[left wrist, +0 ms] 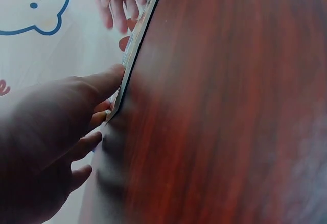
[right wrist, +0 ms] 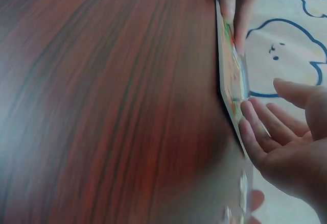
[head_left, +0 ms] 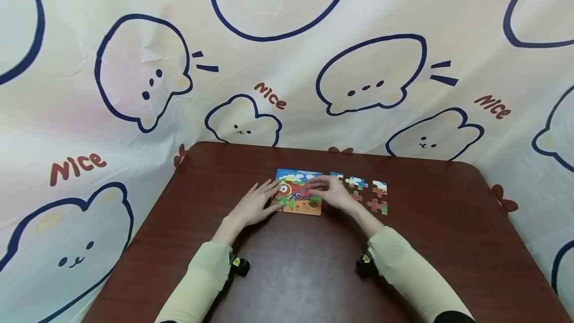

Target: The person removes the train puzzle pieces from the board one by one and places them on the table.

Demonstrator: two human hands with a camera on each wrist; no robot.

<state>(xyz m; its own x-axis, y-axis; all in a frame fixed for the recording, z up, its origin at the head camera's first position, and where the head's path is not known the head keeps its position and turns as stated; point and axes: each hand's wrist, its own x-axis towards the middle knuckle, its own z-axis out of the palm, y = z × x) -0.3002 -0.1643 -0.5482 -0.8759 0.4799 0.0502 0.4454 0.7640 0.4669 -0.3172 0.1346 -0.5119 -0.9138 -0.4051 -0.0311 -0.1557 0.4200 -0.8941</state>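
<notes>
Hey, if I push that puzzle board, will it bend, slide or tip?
The puzzle board shows a thin, straight edge, so it's probably fairly stiff. It lies flat on a smooth, shiny table, so it would likely slide rather than tip.

Head cam: high, farther off, facing down toward 12 o'clock over tabletop [head_left: 287,273].
Left wrist cam [head_left: 240,265]: low, close, rolled; left hand [left wrist: 59,114] at 9, board [left wrist: 136,45] at 11.
Right wrist cam [head_left: 365,262]: low, close, rolled; right hand [right wrist: 294,160] at 4, board at 2.
Wrist views share: board, both hands.
</notes>
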